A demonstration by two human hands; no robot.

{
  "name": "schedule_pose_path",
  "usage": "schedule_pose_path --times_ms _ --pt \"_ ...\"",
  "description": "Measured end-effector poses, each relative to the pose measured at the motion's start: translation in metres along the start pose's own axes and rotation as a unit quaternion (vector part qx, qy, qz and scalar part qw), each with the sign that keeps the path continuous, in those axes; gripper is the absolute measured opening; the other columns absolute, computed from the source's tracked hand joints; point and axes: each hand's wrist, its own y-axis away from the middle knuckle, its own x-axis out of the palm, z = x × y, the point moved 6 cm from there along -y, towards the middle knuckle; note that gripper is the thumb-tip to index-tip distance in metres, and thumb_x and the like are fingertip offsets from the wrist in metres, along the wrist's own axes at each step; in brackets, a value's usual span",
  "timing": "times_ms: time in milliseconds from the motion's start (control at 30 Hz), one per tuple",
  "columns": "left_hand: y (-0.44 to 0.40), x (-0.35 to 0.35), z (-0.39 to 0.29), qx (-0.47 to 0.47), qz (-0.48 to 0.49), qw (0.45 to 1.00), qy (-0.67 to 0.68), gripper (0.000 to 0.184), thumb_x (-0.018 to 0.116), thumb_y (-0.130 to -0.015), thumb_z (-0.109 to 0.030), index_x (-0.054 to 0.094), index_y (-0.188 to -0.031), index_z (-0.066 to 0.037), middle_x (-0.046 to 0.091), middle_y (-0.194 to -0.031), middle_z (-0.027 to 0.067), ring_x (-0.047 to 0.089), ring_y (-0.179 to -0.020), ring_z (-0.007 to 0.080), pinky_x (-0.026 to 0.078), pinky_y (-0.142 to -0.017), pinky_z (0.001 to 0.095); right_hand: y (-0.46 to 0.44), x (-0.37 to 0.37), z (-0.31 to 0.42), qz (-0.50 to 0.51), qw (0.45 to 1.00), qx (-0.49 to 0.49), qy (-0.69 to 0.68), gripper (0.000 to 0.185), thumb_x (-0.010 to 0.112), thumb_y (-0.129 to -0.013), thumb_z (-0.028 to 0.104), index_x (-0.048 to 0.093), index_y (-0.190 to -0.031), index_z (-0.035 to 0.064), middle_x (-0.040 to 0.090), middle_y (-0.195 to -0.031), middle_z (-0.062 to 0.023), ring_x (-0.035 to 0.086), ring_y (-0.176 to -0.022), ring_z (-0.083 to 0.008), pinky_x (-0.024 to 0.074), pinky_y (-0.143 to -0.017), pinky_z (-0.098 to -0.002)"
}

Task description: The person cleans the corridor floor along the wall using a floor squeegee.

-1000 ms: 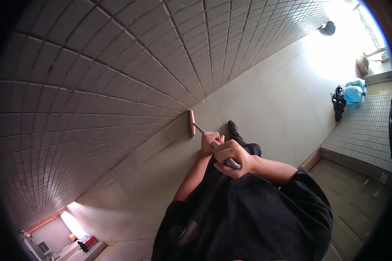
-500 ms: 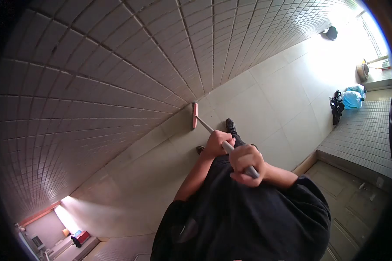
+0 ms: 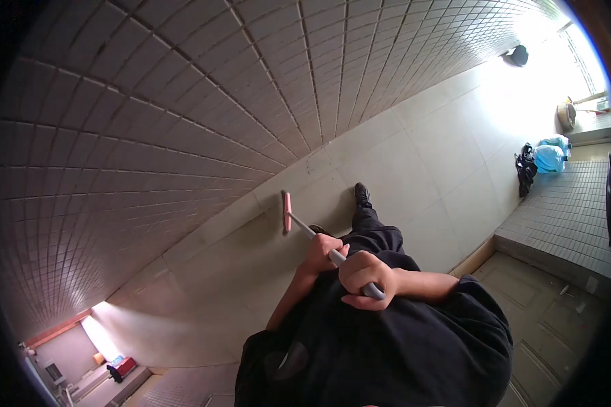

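Wrapping their fingers (image 3: 357,277) around the grey handle (image 3: 337,257) of a pink-headed broom (image 3: 287,212), the left hand (image 3: 321,252) grasps lower, the right hand (image 3: 368,279) near the top end.

No text, label, brand, number or sign readable anywhere. Pink head (image 3: 287,211) of the pole (image 3: 337,257), centre of frame: no lettering legible. Black shirt (image 3: 400,339), bottom centre: likewise. Red object (image 3: 123,367), lower left: too small to read. Blue bags (image 3: 550,157), upper right: no print discernible. Pale patch (image 3: 592,283), right side: cannot tell whether a label.
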Motion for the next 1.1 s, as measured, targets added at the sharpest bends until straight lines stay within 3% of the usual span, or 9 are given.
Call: schedule_pose_path --times_ms 267,467,767,967,1100 --pt "0.052 -0.013 0.032 -0.089 -0.014 0.995 0.047 0.037 0.066 -0.078 -0.017 0.043 -0.052 -0.004 0.045 -0.050 0.0163 0.047 -0.044 0.0346 0.033 -0.042 0.0414 -0.003 0.022 -0.041 0.042 0.995 0.061 -0.066 0.033 0.062 -0.075 0.000 0.037 -0.055 0.0052 0.043 -0.054 -0.0080 0.046 -0.050 -0.0277 0.0332 -0.052 -0.0365" --pt "0.063 -0.013 0.046 -0.097 -0.040 0.994 0.026 0.039 0.064 -0.081 -0.022 0.044 -0.053 -0.004 0.045 -0.051 0.0171 0.046 -0.045 0.0340 0.032 -0.043 0.0409 -0.005 0.028 -0.060 0.096 0.989 0.082 -0.072 0.030 0.061 -0.076 0.000 0.039 -0.056 0.0033 0.043 -0.054 -0.0093 0.046 -0.051 -0.0294 0.0348 -0.053 -0.0364" --pt "0.051 0.019 0.080 -0.098 -0.030 0.994 0.041 0.038 0.065 -0.079 -0.025 0.044 -0.056 -0.003 0.046 -0.053 0.0170 0.048 -0.047 0.0335 0.032 -0.044 0.0404 0.004 -0.005 -0.069 0.093 0.989 0.104 -0.056 0.029 0.060 -0.075 -0.001 0.039 -0.056 0.0027 0.044 -0.055 -0.0103 0.045 -0.051 -0.0303 0.0349 -0.053 -0.0365" --pt "0.043 0.023 0.082 -0.047 -0.029 0.998 0.043 0.037 0.064 -0.078 -0.025 0.044 -0.056 -0.002 0.046 -0.053 0.0168 0.048 -0.047 0.0333 0.031 -0.044 0.0408 0.002 -0.015 -0.067 0.102 0.986 0.110 -0.066 0.029 0.061 -0.074 -0.001 0.040 -0.055 0.0033 0.046 -0.057 -0.0112 0.049 -0.062 -0.0300 0.0373 -0.060 -0.0375" --pt "0.051 0.020 0.083 -0.139 -0.047 0.986 0.079 0.036 0.062 -0.077 -0.026 0.044 -0.057 -0.003 0.045 -0.053 0.0168 0.049 -0.048 0.0332 0.031 -0.045 0.0411 -0.006 -0.011 -0.063 0.129 0.984 0.093 -0.078 0.027 0.062 -0.073 0.002 0.042 -0.055 0.0044 0.050 -0.064 -0.0106 0.051 -0.071 -0.0293 0.0391 -0.068 -0.0393"
